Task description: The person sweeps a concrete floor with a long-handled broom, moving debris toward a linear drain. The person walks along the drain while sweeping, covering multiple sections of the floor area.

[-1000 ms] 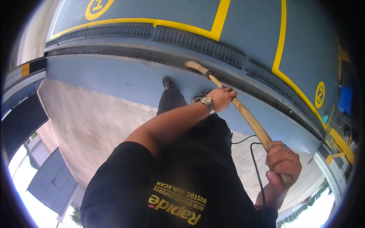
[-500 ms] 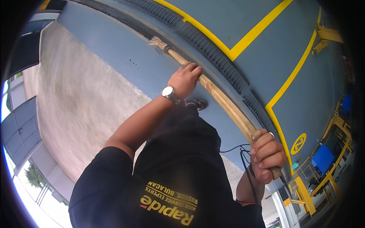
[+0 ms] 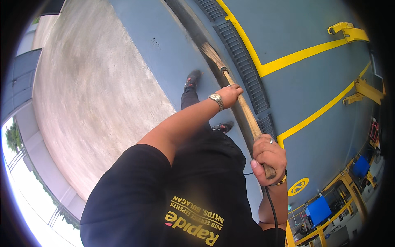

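Note:
A long wooden broom handle runs from my right hand up to straw bristles resting by the drain grate. My left hand, with a metal wristwatch, grips the handle about midway. My right hand, wearing a ring and a bead bracelet, grips the handle's top end. Both arms reach out over my black shirt, and my dark shoes stand on the blue painted floor beside the grate.
A bare concrete slope lies to the left. Yellow lines mark blue bays beyond the grate. Yellow lift arms sit at the right, with blue equipment at the lower right. A thin black cable hangs near my right wrist.
My view has swung so the grate now runs steeply up the frame. The broom head has come into sight at the grate. Both hands keep their grip on the handle.

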Demonstrator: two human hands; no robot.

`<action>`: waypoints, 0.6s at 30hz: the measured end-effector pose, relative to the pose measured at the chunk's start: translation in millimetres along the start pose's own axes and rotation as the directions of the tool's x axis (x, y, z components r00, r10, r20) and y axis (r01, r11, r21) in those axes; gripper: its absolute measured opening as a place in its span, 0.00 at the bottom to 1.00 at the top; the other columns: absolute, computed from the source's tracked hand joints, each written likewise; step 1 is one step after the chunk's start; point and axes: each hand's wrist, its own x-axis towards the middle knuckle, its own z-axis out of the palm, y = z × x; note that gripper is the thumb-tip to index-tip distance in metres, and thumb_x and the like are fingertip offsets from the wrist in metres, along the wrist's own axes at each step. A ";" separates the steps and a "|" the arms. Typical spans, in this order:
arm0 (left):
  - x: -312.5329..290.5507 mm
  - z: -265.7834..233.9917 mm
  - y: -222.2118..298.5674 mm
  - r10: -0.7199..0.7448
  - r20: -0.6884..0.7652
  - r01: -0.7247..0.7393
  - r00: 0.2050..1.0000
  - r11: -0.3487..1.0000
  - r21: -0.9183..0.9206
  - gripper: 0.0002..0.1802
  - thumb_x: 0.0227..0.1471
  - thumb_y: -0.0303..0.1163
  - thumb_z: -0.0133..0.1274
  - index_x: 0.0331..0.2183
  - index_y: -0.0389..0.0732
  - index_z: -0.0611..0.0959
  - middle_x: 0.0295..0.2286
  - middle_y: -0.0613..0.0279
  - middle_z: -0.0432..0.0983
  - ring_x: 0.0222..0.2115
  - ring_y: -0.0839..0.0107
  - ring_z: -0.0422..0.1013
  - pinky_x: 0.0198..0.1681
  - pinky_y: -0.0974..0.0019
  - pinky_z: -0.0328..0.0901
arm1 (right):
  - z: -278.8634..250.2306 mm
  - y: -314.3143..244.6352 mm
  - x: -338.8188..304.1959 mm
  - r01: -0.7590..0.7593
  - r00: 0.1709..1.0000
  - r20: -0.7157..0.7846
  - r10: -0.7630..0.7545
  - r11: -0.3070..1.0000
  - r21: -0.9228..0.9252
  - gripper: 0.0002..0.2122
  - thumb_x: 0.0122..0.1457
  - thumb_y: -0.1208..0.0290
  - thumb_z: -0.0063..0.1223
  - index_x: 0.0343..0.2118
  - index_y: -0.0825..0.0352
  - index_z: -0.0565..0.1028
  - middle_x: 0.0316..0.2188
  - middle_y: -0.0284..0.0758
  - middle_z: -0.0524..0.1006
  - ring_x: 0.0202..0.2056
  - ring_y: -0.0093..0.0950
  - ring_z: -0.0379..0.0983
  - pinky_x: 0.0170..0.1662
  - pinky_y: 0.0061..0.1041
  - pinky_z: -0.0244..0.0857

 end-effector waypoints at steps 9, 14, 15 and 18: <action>-33.2 128.1 114.6 0.036 -0.020 -0.038 0.999 0.997 -0.074 0.16 0.49 0.26 0.55 0.43 0.41 0.78 0.45 0.53 0.76 0.46 0.52 0.75 0.50 0.54 0.70 | -66.8 -43.2 -106.8 -0.112 0.978 0.179 0.107 0.993 0.021 0.07 0.37 0.79 0.54 0.15 0.67 0.66 0.17 0.37 0.69 0.22 0.36 0.69 0.36 0.34 0.65; -55.4 132.6 146.9 0.058 -0.063 -0.063 0.996 0.995 -0.076 0.16 0.50 0.28 0.54 0.44 0.41 0.78 0.46 0.52 0.75 0.46 0.52 0.75 0.50 0.54 0.70 | -76.4 -83.6 -128.0 -0.083 0.956 0.282 0.086 0.996 -0.022 0.06 0.38 0.78 0.55 0.15 0.66 0.67 0.17 0.36 0.70 0.22 0.35 0.70 0.34 0.35 0.65; -61.1 135.1 152.1 0.049 -0.057 -0.054 0.997 0.994 -0.090 0.17 0.50 0.28 0.54 0.44 0.41 0.78 0.46 0.51 0.75 0.46 0.51 0.75 0.50 0.54 0.70 | -77.0 -86.2 -128.4 -0.084 0.949 0.304 0.085 0.996 -0.015 0.07 0.38 0.77 0.56 0.15 0.66 0.67 0.18 0.35 0.70 0.22 0.35 0.70 0.34 0.35 0.66; -74.8 152.4 156.9 0.037 -0.072 -0.045 0.997 0.993 -0.106 0.17 0.50 0.27 0.55 0.44 0.41 0.77 0.46 0.49 0.75 0.46 0.50 0.74 0.50 0.54 0.71 | -74.9 -91.9 -132.2 -0.101 0.934 0.346 0.094 0.995 0.001 0.08 0.38 0.77 0.57 0.14 0.65 0.67 0.17 0.35 0.70 0.22 0.35 0.70 0.35 0.36 0.66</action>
